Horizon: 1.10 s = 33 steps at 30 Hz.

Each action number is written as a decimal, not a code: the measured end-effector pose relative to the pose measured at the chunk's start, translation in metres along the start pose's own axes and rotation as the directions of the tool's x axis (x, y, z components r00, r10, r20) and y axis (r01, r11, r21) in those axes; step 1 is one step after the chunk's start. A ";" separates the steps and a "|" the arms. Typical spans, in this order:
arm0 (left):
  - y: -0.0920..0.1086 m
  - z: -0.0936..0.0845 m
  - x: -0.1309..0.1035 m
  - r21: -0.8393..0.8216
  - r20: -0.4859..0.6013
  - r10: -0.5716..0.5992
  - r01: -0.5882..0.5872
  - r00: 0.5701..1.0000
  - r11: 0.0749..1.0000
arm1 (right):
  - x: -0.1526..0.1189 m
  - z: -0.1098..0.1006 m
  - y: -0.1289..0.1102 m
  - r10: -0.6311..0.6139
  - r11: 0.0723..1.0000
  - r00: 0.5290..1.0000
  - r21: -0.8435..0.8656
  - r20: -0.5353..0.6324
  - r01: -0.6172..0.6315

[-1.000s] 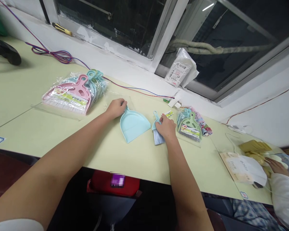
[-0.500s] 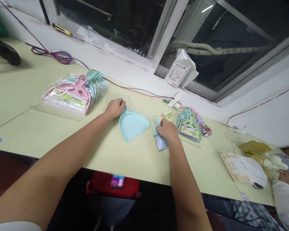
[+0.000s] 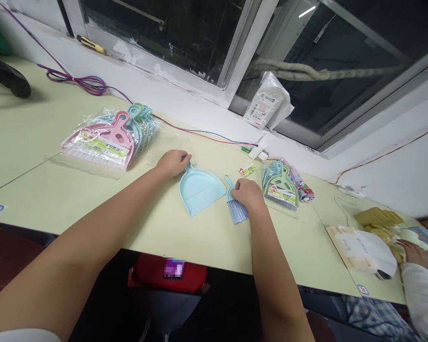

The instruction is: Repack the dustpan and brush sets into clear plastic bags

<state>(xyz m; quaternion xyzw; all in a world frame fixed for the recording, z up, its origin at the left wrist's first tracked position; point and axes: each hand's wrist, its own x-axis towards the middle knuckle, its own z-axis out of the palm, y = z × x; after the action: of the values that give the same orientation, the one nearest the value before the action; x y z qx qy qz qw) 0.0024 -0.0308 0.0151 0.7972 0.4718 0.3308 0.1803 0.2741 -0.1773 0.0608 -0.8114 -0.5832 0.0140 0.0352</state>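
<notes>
In the head view a light blue dustpan lies on the pale table, its handle pointing up and left. My left hand is closed around that handle, which it mostly hides. To the right is a small blue hand brush, its grey-blue bristles toward me. The fingers of my right hand grip the brush at the side of its head, leaving the looped handle end bare. Beyond the brush rests a small yellow-green label card. A clear plastic wrapper partly shows behind my left hand.
Bagged dustpan sets, a pink one in front, stand at the left; another bagged group with a green one stands at the right. Coiled wires run along the wall. Far right, another person's hand is beside yellow items and a packet.
My left hand and the dustpan have shifted slightly right and nearer the brush. The brush has turned a little in my right hand. The other person's hand has moved left.
</notes>
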 end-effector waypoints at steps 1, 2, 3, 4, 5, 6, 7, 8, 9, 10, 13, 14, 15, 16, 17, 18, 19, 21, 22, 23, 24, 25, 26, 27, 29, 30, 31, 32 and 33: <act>0.001 0.000 -0.001 -0.020 0.007 0.005 -0.005 1.000 1.000 | 0.001 0.001 0.000 -0.008 1.000 1.000 0.003 -0.007 0.008; 0.001 0.000 -0.001 -0.048 0.010 0.010 -0.009 1.000 0.999 | 0.001 0.002 0.000 -0.013 1.000 1.000 0.007 -0.015 0.013; 0.001 0.000 -0.001 -0.079 0.011 0.015 -0.014 1.000 0.997 | 0.002 0.003 0.000 -0.015 1.000 1.000 0.012 -0.023 0.016; 0.001 0.000 0.000 -0.107 0.009 0.020 -0.019 1.000 0.994 | 0.003 0.005 0.000 -0.017 1.000 0.999 0.016 -0.032 0.017; 0.001 0.001 0.000 -0.129 0.001 0.024 -0.023 1.000 0.991 | 0.004 0.006 0.000 -0.019 1.000 0.999 0.018 -0.042 0.020; 0.001 0.001 0.000 -0.148 -0.010 0.025 -0.026 1.000 0.989 | 0.004 0.006 -0.001 -0.020 1.000 0.998 0.017 -0.054 0.021; 0.001 0.002 0.001 -0.168 -0.021 0.023 -0.026 1.000 0.985 | 0.005 0.007 -0.001 -0.019 1.000 0.998 0.014 -0.068 0.020; 0.002 0.002 0.002 -0.191 -0.026 0.019 -0.023 0.999 0.981 | 0.005 0.008 -0.001 -0.017 1.000 0.997 0.014 -0.081 0.018; 0.002 0.001 0.002 -0.218 -0.026 0.015 -0.020 1.000 0.976 | 0.006 0.008 -0.001 -0.014 1.000 0.996 0.014 -0.090 0.015; 0.003 0.001 0.002 -0.242 -0.025 0.012 -0.018 1.000 0.970 | 0.006 0.008 -0.001 -0.010 1.000 0.995 0.016 -0.096 0.012; 0.003 -0.003 0.003 -0.221 -0.049 0.004 -0.015 0.999 0.975 | 0.007 0.008 -0.001 -0.015 1.000 0.996 0.011 -0.090 0.016; 0.003 -0.004 0.003 -0.175 -0.063 -0.005 -0.006 0.998 0.985 | 0.007 0.008 -0.002 -0.020 1.000 0.996 0.007 -0.084 0.021; 0.002 -0.004 0.004 -0.122 -0.067 -0.018 0.010 0.998 0.993 | 0.007 0.008 -0.002 -0.026 1.000 0.996 0.004 -0.080 0.026; 0.002 -0.004 0.004 -0.072 -0.052 -0.030 0.026 0.998 0.997 | 0.007 0.009 -0.002 -0.031 1.000 0.997 0.002 -0.077 0.031; 0.001 -0.004 0.004 -0.034 -0.025 -0.040 0.039 0.999 0.999 | 0.007 0.009 -0.002 -0.036 0.999 0.996 0.001 -0.076 0.037; 0.002 -0.003 0.004 -0.014 0.005 -0.042 0.042 0.999 0.999 | 0.007 0.010 -0.003 -0.042 0.999 0.996 0.000 -0.076 0.042; 0.002 -0.001 0.003 -0.011 0.030 -0.035 0.035 0.999 0.999 | 0.008 0.012 -0.003 -0.050 0.999 0.996 -0.001 -0.079 0.050; 0.005 0.002 0.002 -0.029 0.048 0.007 -0.006 0.999 1.000 | 0.008 0.014 -0.004 -0.064 0.998 0.994 -0.006 -0.088 0.064; 0.007 0.003 0.001 -0.043 0.044 0.032 -0.030 0.999 0.999 | 0.008 0.015 -0.005 -0.071 0.997 0.993 -0.009 -0.093 0.070; 0.009 0.003 0.000 -0.058 0.039 0.053 -0.051 0.998 0.997 | 0.008 0.016 -0.005 -0.076 0.997 0.992 -0.012 -0.099 0.075; 0.011 0.003 -0.001 -0.076 0.034 0.072 -0.069 0.997 0.995 | 0.008 0.017 -0.006 -0.079 0.997 0.991 -0.013 -0.104 0.078; 0.012 0.003 -0.001 -0.094 0.025 0.083 -0.081 0.996 0.992 | 0.008 0.018 -0.006 -0.080 0.997 0.991 -0.013 -0.111 0.079; 0.012 0.003 -0.002 -0.111 0.008 0.089 -0.087 0.996 0.990 | 0.008 0.018 -0.006 -0.079 0.997 0.990 -0.010 -0.121 0.078; 0.012 0.002 -0.001 -0.126 -0.018 0.091 -0.092 0.996 0.988 | 0.008 0.019 -0.005 -0.075 0.997 0.988 -0.003 -0.135 0.075; 0.009 0.000 0.001 -0.147 -0.095 0.080 -0.093 0.992 0.985 | 0.010 0.019 -0.003 -0.057 0.998 0.981 0.028 -0.186 0.063; 0.006 0.000 0.002 -0.156 -0.145 0.065 -0.087 0.987 0.984 | 0.012 0.019 -0.002 -0.044 0.997 0.974 0.055 -0.224 0.058; 0.004 0.000 0.004 -0.167 -0.195 0.047 -0.080 0.980 0.983 | 0.013 0.019 -0.001 -0.031 0.994 0.964 0.089 -0.264 0.057; 0.001 -0.001 0.005 -0.178 -0.243 0.029 -0.074 0.970 0.981 | 0.015 0.020 0.000 -0.020 0.990 0.953 0.128 -0.303 0.061; 0.000 -0.001 0.006 -0.184 -0.287 0.014 -0.070 0.958 0.981 | 0.016 0.020 0.002 -0.011 0.983 0.941 0.167 -0.340 0.071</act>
<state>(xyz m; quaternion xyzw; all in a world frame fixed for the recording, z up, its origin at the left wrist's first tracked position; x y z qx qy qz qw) 0.0035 -0.0258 0.0173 0.7303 0.4415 0.4894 0.1796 0.2797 -0.1616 0.0411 -0.7831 -0.5818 -0.0742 0.2067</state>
